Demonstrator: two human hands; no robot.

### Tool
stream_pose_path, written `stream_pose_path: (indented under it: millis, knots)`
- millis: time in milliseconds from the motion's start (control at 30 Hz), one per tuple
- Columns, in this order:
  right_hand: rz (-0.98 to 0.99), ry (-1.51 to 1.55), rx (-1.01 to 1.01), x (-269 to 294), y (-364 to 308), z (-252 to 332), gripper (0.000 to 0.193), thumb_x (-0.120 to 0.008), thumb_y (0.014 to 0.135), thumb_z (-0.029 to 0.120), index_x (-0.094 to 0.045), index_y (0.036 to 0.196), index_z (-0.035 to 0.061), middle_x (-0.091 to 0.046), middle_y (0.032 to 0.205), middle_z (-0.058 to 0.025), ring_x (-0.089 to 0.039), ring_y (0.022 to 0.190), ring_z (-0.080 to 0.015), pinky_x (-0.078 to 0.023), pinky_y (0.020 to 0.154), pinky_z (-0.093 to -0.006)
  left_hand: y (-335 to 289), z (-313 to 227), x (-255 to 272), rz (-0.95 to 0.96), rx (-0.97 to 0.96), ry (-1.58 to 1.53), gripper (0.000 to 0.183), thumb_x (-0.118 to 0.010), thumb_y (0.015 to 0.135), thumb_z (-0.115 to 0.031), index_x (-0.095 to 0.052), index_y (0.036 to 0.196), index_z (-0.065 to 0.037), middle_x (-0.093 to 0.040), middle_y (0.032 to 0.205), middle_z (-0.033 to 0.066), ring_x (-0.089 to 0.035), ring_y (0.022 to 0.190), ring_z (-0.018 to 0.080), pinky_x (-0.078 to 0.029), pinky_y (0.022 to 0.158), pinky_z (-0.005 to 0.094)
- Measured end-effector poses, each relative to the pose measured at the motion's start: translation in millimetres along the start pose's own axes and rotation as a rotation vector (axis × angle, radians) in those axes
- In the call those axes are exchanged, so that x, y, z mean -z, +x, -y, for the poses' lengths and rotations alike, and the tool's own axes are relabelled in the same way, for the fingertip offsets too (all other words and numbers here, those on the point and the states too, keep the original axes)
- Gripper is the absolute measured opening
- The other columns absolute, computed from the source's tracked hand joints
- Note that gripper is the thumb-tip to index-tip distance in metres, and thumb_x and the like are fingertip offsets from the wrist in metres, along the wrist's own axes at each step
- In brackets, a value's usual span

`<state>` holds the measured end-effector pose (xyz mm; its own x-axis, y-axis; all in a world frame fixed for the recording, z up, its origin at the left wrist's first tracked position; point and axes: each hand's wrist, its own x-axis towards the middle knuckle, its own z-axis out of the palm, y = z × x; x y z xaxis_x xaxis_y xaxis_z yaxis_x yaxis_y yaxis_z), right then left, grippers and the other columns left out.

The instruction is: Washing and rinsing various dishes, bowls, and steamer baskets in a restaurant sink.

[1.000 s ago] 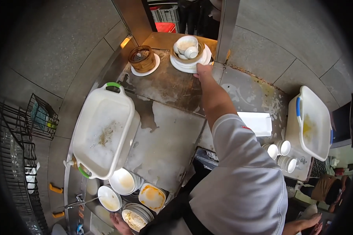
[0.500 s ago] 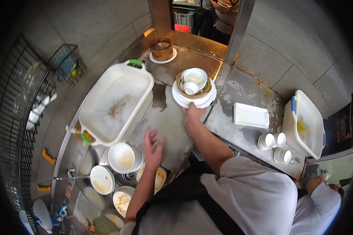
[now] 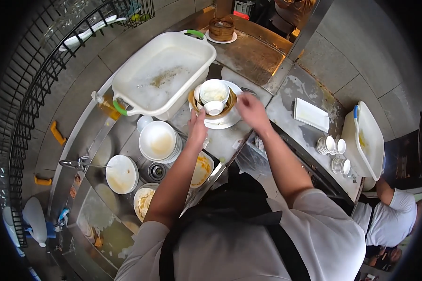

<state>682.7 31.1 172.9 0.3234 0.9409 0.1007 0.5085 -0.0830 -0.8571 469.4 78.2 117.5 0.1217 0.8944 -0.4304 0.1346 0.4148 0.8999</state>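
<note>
Left hand (image 3: 198, 129) at seven o'clock, right hand (image 3: 252, 111) at three, grips unclear, flank brown bowl (image 3: 233, 101) holding white bowls (image 3: 214, 90); ten-o'clock tub (image 3: 147, 57) holds suds (image 3: 150, 89).

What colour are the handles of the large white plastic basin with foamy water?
The large white plastic basin has bright green handles, seen best in the head view.

No readable lettering or numbers
</note>
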Motion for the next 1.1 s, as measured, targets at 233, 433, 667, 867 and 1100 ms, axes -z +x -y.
stream_pose_path:
  millis: [233, 433, 667, 867, 1100]
  knots:
    - [0.425, -0.336, -0.494, -32.9, 113.9, 46.9, 0.039, -0.062, 0.088, 0.014, -0.063, 0.124, -0.0003, -0.070, 0.112, -0.0224, -0.070, 0.104, -0.0370, -0.063, 0.079, -0.0502, -14.4, -46.8, -23.0, -0.073, -0.201, 0.179, 0.070, -0.047, 0.101, -0.050, -0.042, 0.154, -0.004, -0.033, 0.158, 0.0275, -0.034, 0.144, 0.0401, -0.028, 0.118, 0.0472]
    - [0.398, 0.480, -0.453, -57.9, 104.5, -6.8, 0.053, -0.055, 0.094, 0.000, -0.043, 0.144, 0.0130, -0.058, 0.131, -0.0176, -0.064, 0.116, -0.0391, -0.062, 0.078, -0.0601, 19.3, -41.9, -30.5, -0.112, -0.041, 0.182, 0.070, -0.040, 0.104, -0.053, -0.038, 0.157, -0.006, -0.024, 0.163, 0.0302, -0.014, 0.154, 0.0416, -0.012, 0.125, 0.0463]
    - [0.388, 1.054, -0.450, -23.5, 90.7, -32.7, 0.050, -0.057, 0.095, 0.004, -0.044, 0.141, 0.0171, -0.057, 0.133, -0.0131, -0.061, 0.118, -0.0355, -0.058, 0.088, -0.0581, -4.3, -66.9, -70.6, -0.241, -0.098, 0.376, 0.079, -0.035, 0.102, -0.064, -0.029, 0.161, -0.011, -0.022, 0.165, 0.0251, -0.015, 0.154, 0.0419, -0.014, 0.125, 0.0488]
    - [0.563, 1.150, -0.475, -25.7, 99.7, -23.2, 0.054, -0.056, 0.097, 0.014, -0.043, 0.148, 0.0226, -0.054, 0.142, -0.0148, -0.059, 0.123, -0.0390, -0.053, 0.092, -0.0644, 31.4, -68.1, -72.6, -0.358, -0.049, 0.406, 0.083, -0.032, 0.100, -0.070, -0.031, 0.161, -0.014, -0.021, 0.164, 0.0263, -0.019, 0.154, 0.0417, -0.016, 0.125, 0.0501]
    - [0.645, 0.830, -0.564, -43.1, 121.1, -10.2, 0.044, -0.058, 0.098, 0.026, -0.050, 0.141, 0.0235, -0.058, 0.137, -0.0124, -0.058, 0.121, -0.0411, -0.048, 0.087, -0.0709, 74.3, -20.5, -37.8, -0.297, -0.041, 0.514, 0.086, -0.041, 0.098, -0.068, -0.037, 0.157, -0.005, -0.019, 0.164, 0.0312, -0.020, 0.153, 0.0439, -0.018, 0.125, 0.0475]
